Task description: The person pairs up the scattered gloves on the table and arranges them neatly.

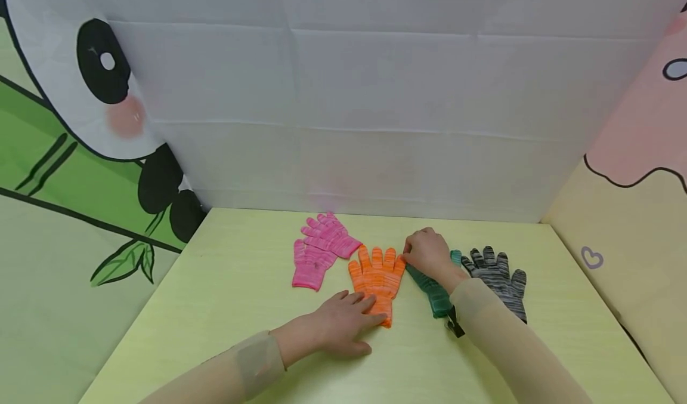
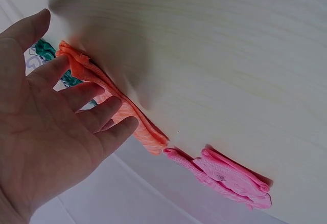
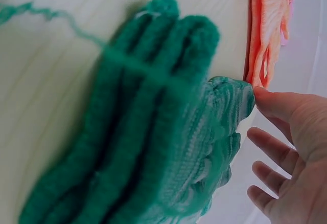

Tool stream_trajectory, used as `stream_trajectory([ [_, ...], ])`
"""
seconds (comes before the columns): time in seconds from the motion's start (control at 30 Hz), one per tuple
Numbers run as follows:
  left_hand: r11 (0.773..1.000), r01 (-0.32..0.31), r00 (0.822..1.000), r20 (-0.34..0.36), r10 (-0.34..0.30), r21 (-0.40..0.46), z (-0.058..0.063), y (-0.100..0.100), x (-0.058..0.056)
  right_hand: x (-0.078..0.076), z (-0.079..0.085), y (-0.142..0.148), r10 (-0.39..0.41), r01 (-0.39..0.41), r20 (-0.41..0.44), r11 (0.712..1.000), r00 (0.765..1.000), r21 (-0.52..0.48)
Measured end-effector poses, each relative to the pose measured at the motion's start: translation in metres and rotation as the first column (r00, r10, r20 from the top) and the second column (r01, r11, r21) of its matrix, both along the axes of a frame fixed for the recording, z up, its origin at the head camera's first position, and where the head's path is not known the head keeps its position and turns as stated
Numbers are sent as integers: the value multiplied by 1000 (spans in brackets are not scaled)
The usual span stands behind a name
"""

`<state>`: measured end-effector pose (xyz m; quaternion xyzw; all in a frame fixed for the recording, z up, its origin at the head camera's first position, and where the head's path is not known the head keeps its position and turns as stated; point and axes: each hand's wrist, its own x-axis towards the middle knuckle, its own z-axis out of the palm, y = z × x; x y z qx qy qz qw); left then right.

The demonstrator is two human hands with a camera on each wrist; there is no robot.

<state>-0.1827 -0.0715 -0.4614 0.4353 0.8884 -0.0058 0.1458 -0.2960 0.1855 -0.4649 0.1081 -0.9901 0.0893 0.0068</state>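
Note:
My left hand (image 1: 346, 323) lies with fingers straight and spread over the cuff of an orange knitted glove (image 1: 378, 275). In the left wrist view the palm (image 2: 56, 127) shows, with the fingertips near the orange cuff. My right hand (image 1: 429, 252) reaches over a green knitted glove (image 1: 436, 293). Its thumb and index finger pinch a fingertip of the green glove (image 3: 230, 98) beside the orange one, while the other fingers hang loose. In the right wrist view the green glove's thick folded edge fills the foreground, with a loose thread of yarn. My right hand hides part of this glove.
Two pink gloves (image 1: 322, 252) overlap to the left of the orange one. A grey and black glove (image 1: 499, 275) lies at the right, partly under my right sleeve. The pale yellow table (image 1: 241, 261) ends at a white back wall (image 1: 376, 123).

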Motion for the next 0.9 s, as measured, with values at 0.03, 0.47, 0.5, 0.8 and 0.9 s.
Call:
stream_trajectory([
  [0.03,1000,1,1000,0,-1,1,0,0,0,0,0,0,2,-2,-5,1000,1000,2],
  [0.47,1000,5,1000,-16,-5,-6,0,1,0,4,-2,-2,-23,24,34,998,999,-50],
  [0.5,1000,5,1000,-18,-5,-6,0,1,1,4,-2,-2,-24,26,35,998,999,-49],
  [0.8,1000,12,999,-34,-12,-18,-1,1,0,4,-5,-1,-44,44,11,998,999,-53],
  [0.9,1000,16,999,-42,-17,-21,-2,1,-1,4,-4,0,-42,43,17,997,999,-58],
])
